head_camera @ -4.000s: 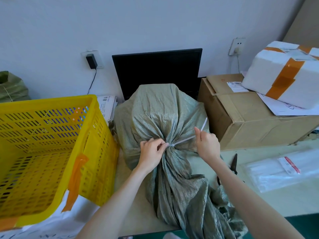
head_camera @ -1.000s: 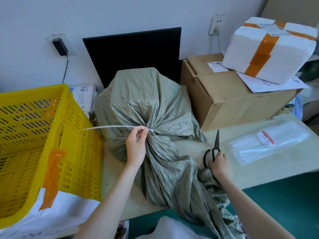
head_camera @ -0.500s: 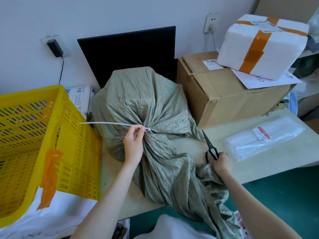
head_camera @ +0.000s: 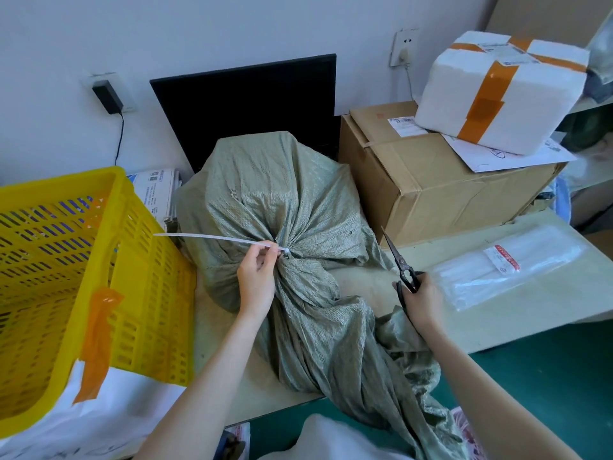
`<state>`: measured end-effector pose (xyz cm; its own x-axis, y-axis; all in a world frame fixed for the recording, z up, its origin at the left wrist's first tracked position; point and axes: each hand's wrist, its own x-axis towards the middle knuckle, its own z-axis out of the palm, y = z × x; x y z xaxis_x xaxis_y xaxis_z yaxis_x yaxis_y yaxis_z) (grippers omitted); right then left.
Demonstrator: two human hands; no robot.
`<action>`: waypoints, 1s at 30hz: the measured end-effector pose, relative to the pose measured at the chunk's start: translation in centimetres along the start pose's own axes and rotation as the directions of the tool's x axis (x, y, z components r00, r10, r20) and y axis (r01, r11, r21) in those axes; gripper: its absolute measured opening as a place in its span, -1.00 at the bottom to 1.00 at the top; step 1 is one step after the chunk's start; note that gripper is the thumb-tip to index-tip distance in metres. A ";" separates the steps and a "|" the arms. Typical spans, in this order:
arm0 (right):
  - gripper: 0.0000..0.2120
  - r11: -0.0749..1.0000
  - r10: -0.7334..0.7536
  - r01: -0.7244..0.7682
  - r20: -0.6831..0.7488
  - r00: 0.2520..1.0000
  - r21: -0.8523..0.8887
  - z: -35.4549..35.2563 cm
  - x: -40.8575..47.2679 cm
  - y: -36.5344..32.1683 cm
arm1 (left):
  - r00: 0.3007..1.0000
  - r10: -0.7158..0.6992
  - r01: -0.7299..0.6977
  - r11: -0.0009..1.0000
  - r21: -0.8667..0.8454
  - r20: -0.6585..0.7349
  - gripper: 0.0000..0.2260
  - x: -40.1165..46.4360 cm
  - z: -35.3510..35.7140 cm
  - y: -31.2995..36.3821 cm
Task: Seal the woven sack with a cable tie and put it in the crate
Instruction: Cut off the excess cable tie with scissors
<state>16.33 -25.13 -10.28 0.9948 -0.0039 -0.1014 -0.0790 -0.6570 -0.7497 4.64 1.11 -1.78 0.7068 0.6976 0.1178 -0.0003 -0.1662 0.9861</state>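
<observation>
A grey-green woven sack (head_camera: pixel 265 194) lies on the table, its neck bunched and cinched by a white cable tie (head_camera: pixel 212 239). The tie's long tail sticks out leftward toward the crate. My left hand (head_camera: pixel 257 277) pinches the tie right at the cinched neck. My right hand (head_camera: pixel 419 300) holds black scissors (head_camera: pixel 396 257) by the handles, blades pointing up and left, just right of the sack and apart from the tie. The yellow slotted crate (head_camera: pixel 149 293) stands at the left, empty inside as far as I can see.
A brown cardboard box (head_camera: pixel 431 194) with a taped white foam box (head_camera: pixel 497 91) on top stands right of the sack. A clear packet of cable ties (head_camera: pixel 504 267) lies on the table at right. A black monitor (head_camera: pixel 245 101) leans against the wall behind.
My right hand has lifted the scissors off the table and tilted the blades up toward the sack. My left hand keeps holding the tie tail out to the left.
</observation>
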 end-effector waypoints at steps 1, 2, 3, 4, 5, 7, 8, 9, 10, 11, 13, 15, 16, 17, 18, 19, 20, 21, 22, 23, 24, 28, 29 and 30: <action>-0.70 1.000 -0.021 0.021 0.008 1.000 0.001 -0.2 0.0 -0.7 | 1.000 -0.010 0.010 1.000 -0.007 0.000 -0.92 0.0 0.0 0.0; -0.66 0.999 -0.044 0.044 0.023 0.999 0.001 -0.5 0.0 -1.5 | 1.000 -0.023 0.023 1.000 -0.015 0.000 -0.92 0.0 0.0 0.0; -0.62 0.997 -0.072 0.072 0.048 0.996 -0.003 -0.7 0.0 -2.3 | 0.999 -0.037 0.037 0.999 -0.023 -0.001 -0.91 0.0 -0.1 0.0; -0.59 0.994 -0.109 0.111 0.076 0.991 -0.018 -1.0 0.0 -3.1 | 0.999 -0.051 0.051 0.998 -0.031 -0.003 -0.90 0.1 -0.1 0.0; -0.55 0.987 -0.150 0.155 0.102 0.983 -0.043 -1.4 0.0 -4.0 | 0.998 -0.060 0.060 0.997 -0.041 -0.008 -0.90 0.1 -0.1 0.1; -0.47 0.970 -0.222 0.234 0.146 0.964 -0.068 -2.0 -0.1 -5.6 | 0.997 -0.073 0.072 0.995 -0.064 -0.022 -0.88 0.3 -0.3 0.3; -0.43 0.961 -0.257 0.269 0.162 0.953 -0.057 -2.4 -0.2 -6.5 | 0.996 -0.080 0.078 0.994 -0.073 -0.032 -0.87 0.4 -0.4 0.4; -0.42 0.951 -0.295 0.306 0.174 0.940 -0.038 -2.7 -0.3 -7.1 | 0.996 -0.086 0.083 0.994 -0.078 -0.038 -0.87 0.4 -0.6 0.6; -0.42 0.936 -0.340 0.351 0.186 0.922 -0.026 -2.9 -0.4 -7.8 | 0.995 -0.089 0.085 0.993 -0.079 -0.045 -0.88 0.5 -0.8 0.7; -0.42 0.920 -0.378 0.391 0.205 0.903 -0.026 -3.1 -0.5 -8.3 | 0.994 -0.092 0.089 0.993 -0.074 -0.051 -0.88 0.4 -0.9 0.8; -0.40 0.886 -0.431 0.460 0.272 0.860 -0.050 -3.2 -0.6 -9.2 | 0.994 -0.093 0.090 0.995 -0.048 -0.061 -0.89 0.5 -1.2 1.1; -0.36 0.835 -0.489 0.544 0.339 0.804 -0.086 -3.1 -0.6 -9.9 | 0.995 -0.073 0.073 0.997 -0.005 -0.071 -0.90 0.6 -1.7 1.6; -0.34 0.792 -0.523 0.598 0.367 0.769 -0.125 -3.0 -0.6 -10.2 | 0.995 -0.060 0.062 0.998 0.019 -0.074 -0.91 0.7 -1.9 1.8; -0.33 0.738 -0.554 0.652 0.396 0.732 -0.175 -2.9 -0.7 -10.6 | 0.996 -0.048 0.052 0.998 0.045 -0.079 -0.91 0.8 -2.2 2.2; -0.33 0.679 -0.575 0.699 0.428 0.697 -0.225 -2.6 -0.7 -10.9 | 0.996 -0.037 0.044 0.997 0.071 -0.086 -0.91 0.9 -2.5 2.5; -0.33 0.623 -0.585 0.734 0.461 0.667 -0.271 -2.4 -0.7 -11.2 | 0.995 -0.028 0.036 0.995 0.093 -0.094 -0.92 1.1 -2.9 2.9; -0.31 0.572 -0.590 0.760 0.489 0.642 -0.308 -2.2 -0.7 -11.5 | 0.994 -0.020 0.032 0.994 0.108 -0.106 -0.92 1.3 -3.2 3.3; -0.29 0.529 -0.593 0.778 0.507 0.625 -0.340 -2.0 -0.6 -11.8 | 0.993 -0.014 0.027 0.993 0.114 -0.119 -0.91 1.4 -3.5 3.6; -0.27 0.493 -0.596 0.788 0.517 0.614 -0.368 -1.7 -0.5 -12.1 | 0.991 -0.010 0.026 0.993 0.112 -0.134 -0.89 1.6 -3.8 4.0; -0.25 0.466 -0.598 0.795 0.524 0.606 -0.389 -1.5 -0.3 -12.5 | 0.989 -0.015 0.030 0.994 0.100 -0.146 -0.87 1.7 -4.1 4.4; -0.23 0.443 -0.602 0.801 0.529 0.598 -0.402 -1.4 -0.1 -12.9 | 0.988 -0.023 0.037 0.996 0.087 -0.153 -0.86 1.8 -4.3 4.7; -0.13 0.390 -0.617 0.828 0.554 0.560 -0.403 -1.0 0.7 -14.5 | 0.986 -0.071 0.073 0.997 0.012 -0.152 -0.87 1.7 -4.9 5.7; -0.15 0.389 -0.615 0.829 0.557 0.558 -0.401 -0.9 0.9 -14.7 | 0.984 -0.085 0.085 0.996 -0.011 -0.155 -0.87 1.7 -4.9 5.9; -0.17 0.391 -0.608 0.828 0.563 0.560 -0.402 -1.0 1.1 -14.8 | 0.982 -0.098 0.095 0.995 -0.030 -0.159 -0.86 1.7 -5.0 6.0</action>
<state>18.61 -16.10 1.37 0.5693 0.8216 0.0313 0.8186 -0.5629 -0.1139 2.28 4.74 4.96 0.5818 0.8125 0.0375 0.0456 -0.0785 0.9959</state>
